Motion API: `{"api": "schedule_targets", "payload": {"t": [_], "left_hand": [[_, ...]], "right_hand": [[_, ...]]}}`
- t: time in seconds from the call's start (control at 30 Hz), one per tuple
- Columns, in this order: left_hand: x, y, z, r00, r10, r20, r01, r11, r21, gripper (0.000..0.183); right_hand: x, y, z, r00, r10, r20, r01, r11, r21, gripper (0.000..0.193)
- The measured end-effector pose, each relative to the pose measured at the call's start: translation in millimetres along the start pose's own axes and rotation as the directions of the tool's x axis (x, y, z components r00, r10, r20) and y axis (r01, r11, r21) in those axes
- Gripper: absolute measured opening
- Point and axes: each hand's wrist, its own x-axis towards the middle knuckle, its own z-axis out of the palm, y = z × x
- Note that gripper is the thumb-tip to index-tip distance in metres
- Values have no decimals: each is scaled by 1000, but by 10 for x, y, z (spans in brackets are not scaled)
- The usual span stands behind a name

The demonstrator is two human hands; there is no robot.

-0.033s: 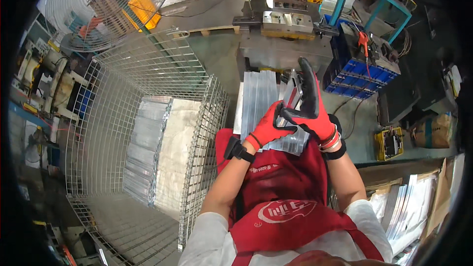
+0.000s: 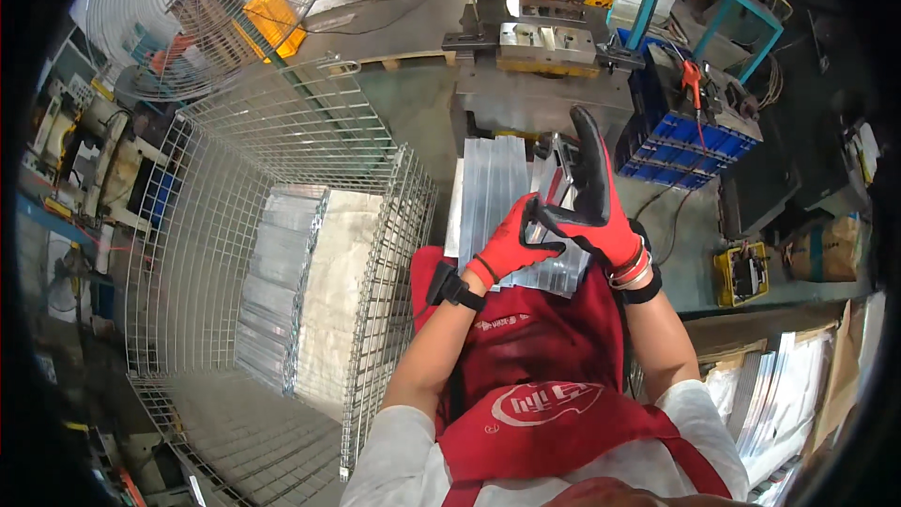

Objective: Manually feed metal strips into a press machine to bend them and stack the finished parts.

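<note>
Both my hands wear red gloves with black palms. My left hand (image 2: 516, 246) curls around the lower part of some narrow metal strips (image 2: 557, 186), tilted upright between my hands. My right hand (image 2: 601, 211) stands to their right, fingers stretched up and palm facing left. Its thumb points left across the strips, near my left fingers. Whether the right palm presses on them I cannot tell. Under and left of my hands lie long grey metal channel pieces (image 2: 494, 183), side by side above my red apron (image 2: 544, 338).
At left stands a wire mesh cage (image 2: 375, 319) holding stacked metal pieces (image 2: 274, 291) and a beige sheet (image 2: 336, 296). A press machine (image 2: 549, 42) is ahead. Blue crates (image 2: 690, 145) stand right of it, a yellow basket (image 2: 741, 274) farther right. A large fan (image 2: 202, 9) stands far left.
</note>
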Motion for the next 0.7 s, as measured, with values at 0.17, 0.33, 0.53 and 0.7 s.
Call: {"api": "schedule_targets", "payload": {"t": [0.17,0.33,0.53,0.7], "left_hand": [[-16,158,-56,964,-239,116,264,913,-310,86],[13,139,-89,951,-251,181,301,883,-359,85],[-11,233,-147,942,-287,172,327,897,-296,82],[82,343,-457,993,-115,-6,114,991,-75,80]], "right_hand": [[92,-57,-103,992,-63,110,82,981,-175,93],[121,-67,-191,978,-111,179,142,975,-170,88],[128,-81,-144,973,-60,222,58,998,13,87],[367,-274,-19,959,-139,247,183,970,-162,86]]}}
